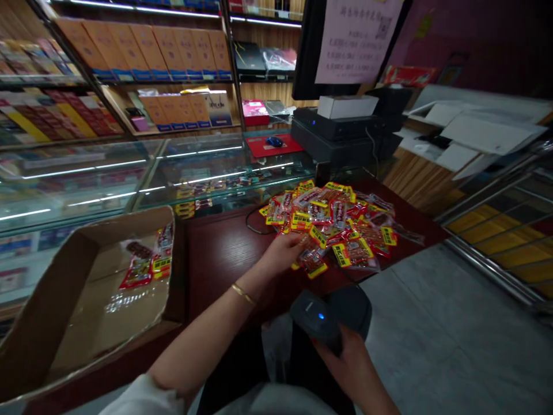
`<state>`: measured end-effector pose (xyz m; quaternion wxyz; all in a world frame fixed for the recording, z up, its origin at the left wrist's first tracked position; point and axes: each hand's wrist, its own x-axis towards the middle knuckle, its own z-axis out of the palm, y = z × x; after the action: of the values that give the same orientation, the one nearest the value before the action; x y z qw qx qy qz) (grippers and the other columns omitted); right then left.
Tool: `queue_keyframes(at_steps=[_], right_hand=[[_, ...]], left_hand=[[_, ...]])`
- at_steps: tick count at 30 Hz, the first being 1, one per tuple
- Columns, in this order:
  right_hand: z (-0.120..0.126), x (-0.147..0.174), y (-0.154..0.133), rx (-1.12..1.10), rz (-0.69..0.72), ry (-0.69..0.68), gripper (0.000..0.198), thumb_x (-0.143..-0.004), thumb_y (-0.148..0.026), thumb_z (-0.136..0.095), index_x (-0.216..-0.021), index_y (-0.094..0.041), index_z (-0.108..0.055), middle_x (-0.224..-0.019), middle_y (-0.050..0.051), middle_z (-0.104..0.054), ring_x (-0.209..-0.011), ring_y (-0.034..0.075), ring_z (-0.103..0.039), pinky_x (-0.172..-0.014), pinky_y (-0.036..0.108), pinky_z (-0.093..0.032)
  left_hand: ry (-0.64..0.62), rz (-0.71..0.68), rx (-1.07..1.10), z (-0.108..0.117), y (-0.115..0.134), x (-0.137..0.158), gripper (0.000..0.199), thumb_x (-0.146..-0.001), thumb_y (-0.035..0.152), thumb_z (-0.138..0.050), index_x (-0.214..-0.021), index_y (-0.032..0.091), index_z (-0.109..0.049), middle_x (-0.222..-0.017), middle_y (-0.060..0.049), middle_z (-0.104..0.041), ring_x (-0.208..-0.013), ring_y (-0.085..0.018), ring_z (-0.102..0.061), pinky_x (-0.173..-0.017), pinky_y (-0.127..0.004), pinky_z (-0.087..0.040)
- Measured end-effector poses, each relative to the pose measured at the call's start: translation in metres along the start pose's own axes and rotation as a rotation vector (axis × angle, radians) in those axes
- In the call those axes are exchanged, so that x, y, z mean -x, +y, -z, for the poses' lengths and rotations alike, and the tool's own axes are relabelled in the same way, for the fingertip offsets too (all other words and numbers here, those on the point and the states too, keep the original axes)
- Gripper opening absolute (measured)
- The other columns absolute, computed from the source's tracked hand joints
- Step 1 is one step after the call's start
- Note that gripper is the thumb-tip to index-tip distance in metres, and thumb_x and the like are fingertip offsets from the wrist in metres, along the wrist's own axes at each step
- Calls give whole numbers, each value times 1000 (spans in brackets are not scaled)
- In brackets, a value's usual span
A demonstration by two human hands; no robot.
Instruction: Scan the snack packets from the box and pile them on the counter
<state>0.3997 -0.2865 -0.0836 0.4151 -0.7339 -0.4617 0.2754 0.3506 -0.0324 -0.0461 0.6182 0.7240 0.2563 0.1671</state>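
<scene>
A loose heap of snack packets (322,210), red and yellow with clear windows, lies on the dark red tabletop. At the heap's near left edge, my left hand (285,252) has its fingers closed on a snack packet (311,243); the fingertips are partly hidden. My right hand (349,360) is wrapped round the handle of a dark barcode scanner (315,314) with a blue light on it. The scanner is below the heap, near the table's front edge. To the left, an open cardboard box (93,248) contains a few similar packets (149,262).
Behind the table runs a glass display counter (203,158) with a blue mouse (275,141) on a red mat. A monitor (309,52) and black till equipment (337,135) stand at the back. A wire rack (501,230) is on the right, beside grey floor (432,323).
</scene>
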Motion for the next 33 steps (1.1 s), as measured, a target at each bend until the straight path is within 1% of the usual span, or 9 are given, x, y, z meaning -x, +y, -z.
queue_keyframes(at_steps=[4, 9, 11, 14, 18, 21, 23, 28, 33], right_hand=[[7, 5, 11, -27, -77, 68, 25, -86, -29, -66, -106, -19, -77, -99, 11, -82, -91, 30, -77, -84, 37, -60], [15, 11, 24, -15, -71, 117, 26, -86, -32, -68, -107, -19, -77, -103, 11, -82, -93, 30, -78, -85, 37, -60], [19, 13, 27, -10, -62, 130, 25, -86, -32, -69, -106, -20, -77, -101, 10, -82, -91, 30, -78, -83, 36, -61], [21, 13, 27, -1, -52, 153, 25, -87, -32, -69, -107, -20, -77, -102, 10, -82, -92, 30, -78, -83, 36, -61], [22, 9, 23, 25, -51, 143, 26, -90, -34, -66, -109, -19, -76, -104, 10, -82, -93, 30, -78, -84, 36, -61], [21, 7, 21, 32, -25, 134, 24, -90, -35, -66, -106, -19, -75, -101, 10, -82, -91, 29, -78, -82, 35, -61], [20, 6, 19, 39, -2, 124, 24, -90, -35, -66, -105, -19, -76, -100, 9, -82, -90, 29, -78, -81, 34, -61], [14, -2, 11, 49, 40, 94, 24, -90, -33, -65, -105, -19, -76, -102, 8, -83, -92, 27, -79, -81, 33, -62], [15, -10, 8, 54, 28, 129, 25, -88, -39, -65, -97, -19, -77, -89, 7, -83, -80, 25, -78, -76, 32, -62]], left_hand=[[-88, -135, -586, -63, 30, -62, 24, -94, 23, -54, -105, 17, -75, -94, -7, -76, -84, -20, -69, -75, -27, -51], [-97, -300, -947, -115, 51, -107, 42, -96, 11, -46, -136, 17, -59, -105, -14, -75, -91, -24, -71, -78, -32, -50], [-77, -454, -1113, -124, 48, -112, 43, -98, 9, -43, -137, 14, -57, -111, -16, -72, -99, -24, -68, -84, -34, -49], [-55, -650, -1338, -130, 38, -111, 31, -98, 13, -46, -119, 8, -69, -124, -22, -66, -115, -29, -57, -93, -41, -44], [15, -697, -1348, -123, 33, -101, 29, -97, 13, -47, -111, 9, -72, -134, -21, -61, -117, -31, -52, -90, -43, -42], [24, -682, -1216, -101, 40, -82, 27, -98, 16, -48, -109, 14, -73, -126, -17, -64, -114, -30, -53, -90, -42, -42], [61, -659, -1089, -76, 47, -57, 28, -97, 18, -49, -111, 16, -73, -123, -15, -67, -111, -29, -54, -93, -42, -44], [211, -547, -813, 20, 61, 50, 31, -97, 28, -50, -116, 24, -74, -124, -9, -71, -111, -26, -62, -102, -43, -46], [644, -213, -889, 127, 52, 169, 32, -92, 44, -53, -111, 31, -75, -116, -4, -75, -110, -30, -66, -103, -47, -49]])
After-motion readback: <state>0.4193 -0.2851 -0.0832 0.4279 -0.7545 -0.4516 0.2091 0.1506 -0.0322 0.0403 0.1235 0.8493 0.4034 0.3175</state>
